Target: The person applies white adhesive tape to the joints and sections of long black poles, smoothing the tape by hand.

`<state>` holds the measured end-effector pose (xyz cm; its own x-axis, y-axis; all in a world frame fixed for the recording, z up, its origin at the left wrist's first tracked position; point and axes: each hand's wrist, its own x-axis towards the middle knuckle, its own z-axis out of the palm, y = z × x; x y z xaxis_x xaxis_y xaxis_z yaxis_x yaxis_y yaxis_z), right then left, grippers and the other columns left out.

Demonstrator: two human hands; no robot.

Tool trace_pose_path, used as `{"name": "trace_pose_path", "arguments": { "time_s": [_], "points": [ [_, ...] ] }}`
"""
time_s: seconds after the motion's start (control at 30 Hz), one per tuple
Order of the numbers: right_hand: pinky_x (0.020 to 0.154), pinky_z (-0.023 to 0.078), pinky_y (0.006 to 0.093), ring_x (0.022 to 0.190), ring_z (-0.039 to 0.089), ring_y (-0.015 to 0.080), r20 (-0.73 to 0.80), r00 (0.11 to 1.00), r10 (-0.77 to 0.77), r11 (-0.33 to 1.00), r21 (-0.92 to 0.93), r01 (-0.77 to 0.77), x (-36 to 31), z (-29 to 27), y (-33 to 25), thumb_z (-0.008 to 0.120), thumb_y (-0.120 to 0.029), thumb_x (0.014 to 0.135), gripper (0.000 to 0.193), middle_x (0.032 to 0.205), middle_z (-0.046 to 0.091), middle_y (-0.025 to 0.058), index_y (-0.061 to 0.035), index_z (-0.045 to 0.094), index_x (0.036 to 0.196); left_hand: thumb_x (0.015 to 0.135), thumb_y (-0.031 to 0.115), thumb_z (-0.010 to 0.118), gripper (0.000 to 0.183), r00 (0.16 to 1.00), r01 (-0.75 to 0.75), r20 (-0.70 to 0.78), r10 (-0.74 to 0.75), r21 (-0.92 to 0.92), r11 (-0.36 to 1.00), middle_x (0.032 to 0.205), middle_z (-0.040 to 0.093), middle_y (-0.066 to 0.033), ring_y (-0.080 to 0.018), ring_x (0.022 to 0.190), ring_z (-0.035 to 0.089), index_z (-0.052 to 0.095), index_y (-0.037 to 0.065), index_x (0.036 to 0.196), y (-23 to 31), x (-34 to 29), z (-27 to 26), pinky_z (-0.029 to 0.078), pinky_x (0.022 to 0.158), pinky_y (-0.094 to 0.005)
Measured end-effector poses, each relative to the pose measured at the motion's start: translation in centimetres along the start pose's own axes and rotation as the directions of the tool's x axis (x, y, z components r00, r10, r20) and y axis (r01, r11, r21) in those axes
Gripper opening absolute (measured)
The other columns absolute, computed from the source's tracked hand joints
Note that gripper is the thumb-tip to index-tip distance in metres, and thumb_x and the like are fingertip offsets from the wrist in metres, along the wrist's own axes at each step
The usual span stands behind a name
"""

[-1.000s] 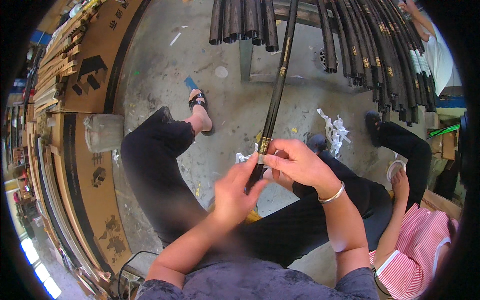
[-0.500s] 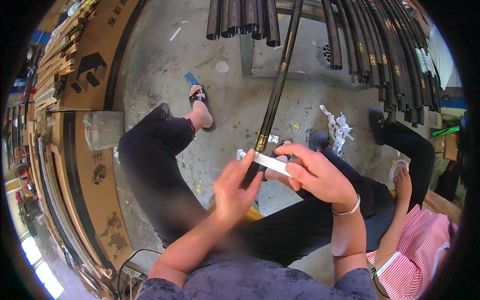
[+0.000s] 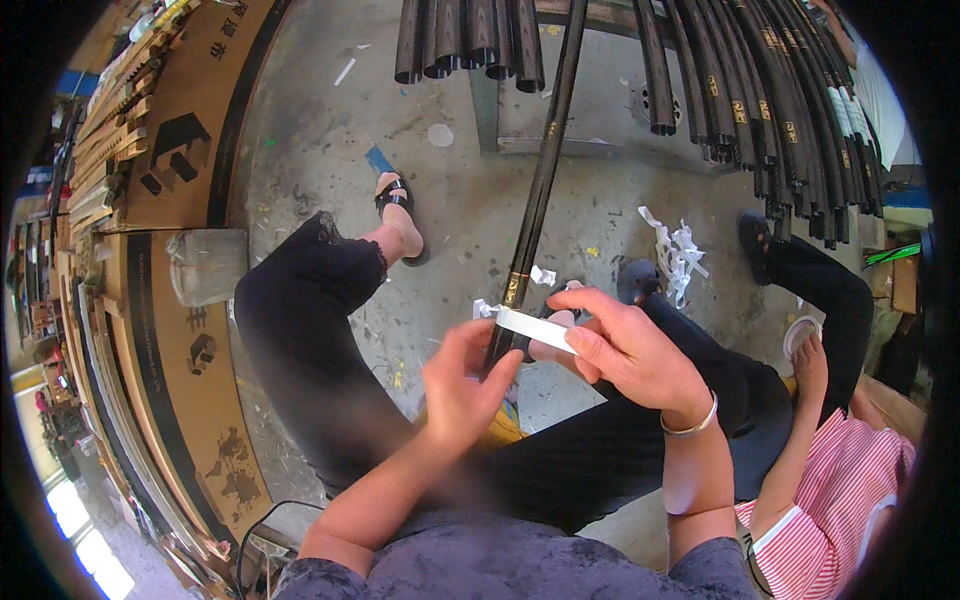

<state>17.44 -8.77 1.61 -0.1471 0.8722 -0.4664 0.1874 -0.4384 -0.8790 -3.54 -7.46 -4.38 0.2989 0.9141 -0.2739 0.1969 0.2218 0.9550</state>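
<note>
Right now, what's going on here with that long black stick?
The right hand pinches a white strip between thumb and fingers, and the strip's other end is against the black pole, just below its gold marking. The left hand is at the pole's lower part. At the right, another person's hand holds a round white thing. Curled white pieces lie on the floor.

A workshop
Dark tubes jut in rows above a stained concrete floor littered with white strips; cardboard boxes and wooden slats line the left.
</note>
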Motion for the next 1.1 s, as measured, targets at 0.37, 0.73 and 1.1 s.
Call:
{"name": "trace_pose_path", "arguments": {
  "time_s": [0.37, 0.73, 1.1],
  "points": [
    [0.055, 0.043, 0.0321, 0.056, 0.054, 0.0158, -0.017, 1.0, -0.018, 1.0, -0.008, 0.018, 0.3, 0.3, 0.9, 0.055, -0.017, 0.096, 0.028, 0.063, 0.057, 0.0075, -0.0014, 0.049, 0.119, 0.086, 0.001, 0.067, 0.03, 0.99, 0.138, 0.042, -0.135, -0.087, 0.987, 0.092, 0.065, -0.0094, -0.0119, 0.069, 0.063, 0.053, -0.004, 0.112, -0.1, 0.1, -0.3, 0.053, 0.06, -0.0244],
    [0.055, 0.044, 0.0326, 0.055, 0.055, 0.0173, -0.014, 1.0, -0.006, 0.999, -0.041, 0.005, 0.5, 0.1, 1.3, 0.055, -0.018, 0.096, 0.029, 0.062, 0.058, 0.0088, -0.001, 0.049, 0.118, 0.09, 0.004, 0.063, 0.027, 0.972, 0.232, 0.088, -0.219, -0.18, 0.956, 0.094, 0.064, -0.0091, -0.0126, 0.069, 0.063, 0.053, -0.005, 0.114, -0.1, 0.0, -0.4, 0.052, 0.063, -0.0254],
    [0.056, 0.044, 0.0297, 0.057, 0.054, 0.0142, -0.001, 1.0, -0.016, 0.998, -0.056, 0.016, 0.5, 0.0, 1.2, 0.054, -0.018, 0.096, 0.032, 0.064, 0.058, 0.0073, 0.0004, 0.048, 0.121, 0.092, 0.008, 0.062, 0.026, 0.958, 0.284, 0.085, -0.273, -0.18, 0.942, 0.09, 0.064, -0.008, -0.0124, 0.069, 0.063, 0.054, -0.005, 0.112, 0.0, 0.0, -0.4, 0.053, 0.066, -0.0258]
  ]
}}
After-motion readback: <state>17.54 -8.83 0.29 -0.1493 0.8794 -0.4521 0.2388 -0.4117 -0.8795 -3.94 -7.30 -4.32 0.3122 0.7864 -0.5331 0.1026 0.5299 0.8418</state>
